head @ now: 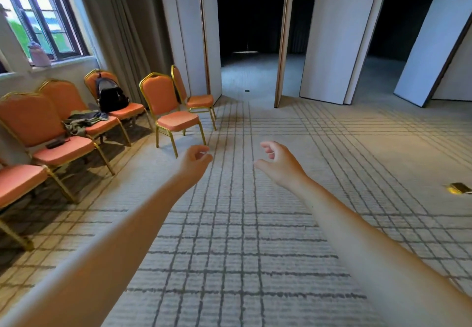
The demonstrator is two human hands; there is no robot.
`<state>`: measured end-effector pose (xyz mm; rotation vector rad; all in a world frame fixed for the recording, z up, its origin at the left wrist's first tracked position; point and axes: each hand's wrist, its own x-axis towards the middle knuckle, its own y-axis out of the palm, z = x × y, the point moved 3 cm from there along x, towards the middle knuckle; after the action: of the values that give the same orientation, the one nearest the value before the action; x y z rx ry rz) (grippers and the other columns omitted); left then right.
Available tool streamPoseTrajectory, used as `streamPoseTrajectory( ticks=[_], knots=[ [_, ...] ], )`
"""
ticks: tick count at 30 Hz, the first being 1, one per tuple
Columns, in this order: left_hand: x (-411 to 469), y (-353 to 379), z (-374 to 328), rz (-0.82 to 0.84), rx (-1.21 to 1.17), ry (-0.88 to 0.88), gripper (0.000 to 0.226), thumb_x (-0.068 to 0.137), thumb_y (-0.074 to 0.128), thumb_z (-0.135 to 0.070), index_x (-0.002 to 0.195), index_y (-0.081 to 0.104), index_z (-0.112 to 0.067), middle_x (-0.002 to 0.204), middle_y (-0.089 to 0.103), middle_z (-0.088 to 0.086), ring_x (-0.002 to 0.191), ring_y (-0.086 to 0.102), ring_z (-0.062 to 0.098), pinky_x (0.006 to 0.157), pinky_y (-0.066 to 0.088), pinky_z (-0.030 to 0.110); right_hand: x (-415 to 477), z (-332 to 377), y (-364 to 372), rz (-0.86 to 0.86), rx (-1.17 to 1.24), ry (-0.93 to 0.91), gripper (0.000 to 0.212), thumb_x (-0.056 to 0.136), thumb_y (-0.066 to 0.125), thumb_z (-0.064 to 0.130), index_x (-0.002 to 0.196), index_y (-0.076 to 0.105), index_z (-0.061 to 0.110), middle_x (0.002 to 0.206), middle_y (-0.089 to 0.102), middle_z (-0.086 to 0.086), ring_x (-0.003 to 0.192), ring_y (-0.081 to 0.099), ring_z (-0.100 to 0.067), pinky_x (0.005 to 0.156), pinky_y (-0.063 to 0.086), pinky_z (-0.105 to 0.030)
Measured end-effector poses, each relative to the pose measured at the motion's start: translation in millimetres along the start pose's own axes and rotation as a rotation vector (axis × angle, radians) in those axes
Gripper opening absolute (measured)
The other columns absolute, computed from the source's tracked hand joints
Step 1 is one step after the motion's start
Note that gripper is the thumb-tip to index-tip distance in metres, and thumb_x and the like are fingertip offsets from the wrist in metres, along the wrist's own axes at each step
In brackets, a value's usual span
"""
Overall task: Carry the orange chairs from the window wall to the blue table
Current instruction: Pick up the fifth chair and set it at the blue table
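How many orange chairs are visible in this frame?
6 orange chairs: cut-off chair lower left; chair with black item; chair with clothing; chair with backpack; front chair and sideways chair apart to their right. More may sit beyond the left edge.

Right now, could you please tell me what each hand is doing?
Left hand: open, fingers loosely curled, holding nothing.
Right hand: open, fingers loosely curled, holding nothing.
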<state>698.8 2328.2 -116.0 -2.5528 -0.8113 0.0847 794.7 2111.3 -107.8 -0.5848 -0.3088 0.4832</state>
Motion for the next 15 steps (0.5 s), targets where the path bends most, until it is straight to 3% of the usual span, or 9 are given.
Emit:
streamPoseTrajectory(
  ticks=[3,6,11,15],
  knots=[
    [102.8,17.9,18.1,-0.008,0.023,0.004,0.013,0.085,0.059,-0.030,0.097,0.057,-0.036,0.086,0.062,-0.004,0.082,0.064,0.019,0.065,0.049,0.032,101.2,-22.4,11.7,0.025,-0.007,-0.024,0.058,0.088,0.061,0.036,0.142,0.043,0.024,0.141,0.043,0.000,0.128,0.044,-0.015,0.094,0.037,-0.029],
    [201.9,38.7,28.6,-0.018,0.017,-0.013,0.012,0.083,0.059,-0.035,0.094,0.057,-0.039,0.087,0.064,-0.005,0.079,0.065,0.015,0.063,0.047,0.029,204.9,-45.0,17.6,0.034,0.001,-0.039,0.057,0.088,0.062,0.037,0.141,0.044,0.027,0.141,0.044,0.000,0.123,0.047,-0.015,0.097,0.041,-0.032],
    [358.5,67.6,20.5,-0.068,0.048,-0.037,0.018,0.088,0.058,-0.031,0.106,0.056,-0.032,0.092,0.065,-0.001,0.085,0.066,0.020,0.078,0.054,0.040,373.9,-67.7,13.5,0.084,-0.031,-0.041,0.059,0.088,0.062,0.036,0.142,0.043,0.025,0.142,0.043,-0.002,0.129,0.044,-0.017,0.102,0.042,-0.038],
    [461.7,78.7,16.4,-0.106,0.047,-0.055,0.016,0.088,0.057,-0.033,0.104,0.056,-0.037,0.089,0.065,-0.006,0.081,0.066,0.014,0.069,0.052,0.031,483.0,-80.3,16.3,0.106,-0.034,-0.043,0.060,0.086,0.063,0.038,0.141,0.043,0.026,0.142,0.043,-0.001,0.128,0.045,-0.018,0.103,0.043,-0.041]
  ],
)
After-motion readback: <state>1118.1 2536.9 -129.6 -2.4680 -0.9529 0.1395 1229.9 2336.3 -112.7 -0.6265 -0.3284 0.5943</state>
